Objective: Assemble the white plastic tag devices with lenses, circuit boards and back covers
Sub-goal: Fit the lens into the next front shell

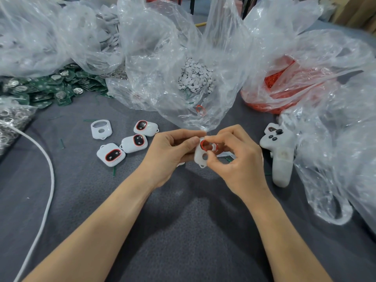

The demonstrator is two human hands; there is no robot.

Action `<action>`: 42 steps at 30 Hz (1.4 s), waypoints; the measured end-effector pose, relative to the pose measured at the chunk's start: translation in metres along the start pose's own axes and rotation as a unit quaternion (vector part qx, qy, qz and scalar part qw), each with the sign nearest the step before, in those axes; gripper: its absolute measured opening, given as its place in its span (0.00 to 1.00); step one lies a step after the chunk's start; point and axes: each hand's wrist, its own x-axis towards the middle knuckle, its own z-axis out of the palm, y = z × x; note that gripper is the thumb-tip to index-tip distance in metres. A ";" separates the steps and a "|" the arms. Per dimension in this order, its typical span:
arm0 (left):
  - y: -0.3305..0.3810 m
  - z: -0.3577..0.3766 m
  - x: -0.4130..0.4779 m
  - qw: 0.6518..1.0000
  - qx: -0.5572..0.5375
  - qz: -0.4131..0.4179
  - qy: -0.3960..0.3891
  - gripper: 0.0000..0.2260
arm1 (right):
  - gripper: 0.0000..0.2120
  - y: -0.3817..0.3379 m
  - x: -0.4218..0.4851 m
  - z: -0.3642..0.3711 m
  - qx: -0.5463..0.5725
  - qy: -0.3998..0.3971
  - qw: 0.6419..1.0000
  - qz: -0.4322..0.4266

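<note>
Just above the grey cloth table, the left hand curled its fingers round the edge of the white tag shell, while the right hand pinched a red-rimmed lens at its window. The shell looked light, stiff and smooth. The thin lens seemed slippery and best held by its rim.

Grey table, 3 tags, PCBs, bags
</note>
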 end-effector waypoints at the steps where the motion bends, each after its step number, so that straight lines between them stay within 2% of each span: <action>1: 0.000 0.000 0.000 1.000 0.003 -0.001 0.001 0.09 | 0.10 0.001 0.000 0.000 0.002 -0.003 1.000 0.001; 5: 0.002 0.001 -0.001 1.000 0.009 -0.004 0.005 0.08 | 0.10 0.002 -0.001 0.000 0.010 -0.016 1.000 0.007; 10: 0.004 0.002 -0.003 0.999 0.051 0.005 0.011 0.14 | 0.12 0.004 0.000 -0.002 0.007 -0.023 1.000 0.001; 18: 0.001 0.001 -0.003 0.999 0.030 0.009 0.017 0.12 | 0.11 0.005 0.000 0.000 0.015 0.020 0.999 -0.039; 20: 0.001 0.001 -0.004 0.999 0.027 0.011 0.016 0.12 | 0.12 0.005 0.000 0.000 0.059 0.022 0.998 -0.009; 22: 0.001 0.003 -0.004 1.000 0.008 0.016 0.010 0.10 | 0.13 0.005 0.001 -0.001 0.187 0.013 0.978 0.094; 25: 0.002 0.004 -0.003 0.999 -0.027 0.021 0.002 0.08 | 0.13 0.005 0.003 0.001 0.374 0.005 0.905 0.202; 28: 0.002 0.005 -0.003 0.999 -0.032 0.033 -0.003 0.09 | 0.12 0.007 0.005 0.002 0.467 -0.008 0.846 0.259; 30: 0.002 0.005 -0.004 0.999 -0.035 0.036 -0.003 0.09 | 0.11 0.007 0.005 0.002 0.493 -0.029 0.822 0.284; 34: 0.003 0.006 -0.004 0.998 -0.051 0.039 -0.016 0.09 | 0.10 0.005 0.006 0.001 0.502 -0.065 0.801 0.320; 40: 0.002 0.006 -0.003 0.998 -0.062 0.024 -0.023 0.11 | 0.04 0.007 0.005 -0.001 0.497 -0.068 0.809 0.308; 42: 0.002 0.006 -0.003 0.997 -0.064 0.019 -0.027 0.11 | 0.07 0.007 0.005 -0.001 0.487 -0.065 0.817 0.301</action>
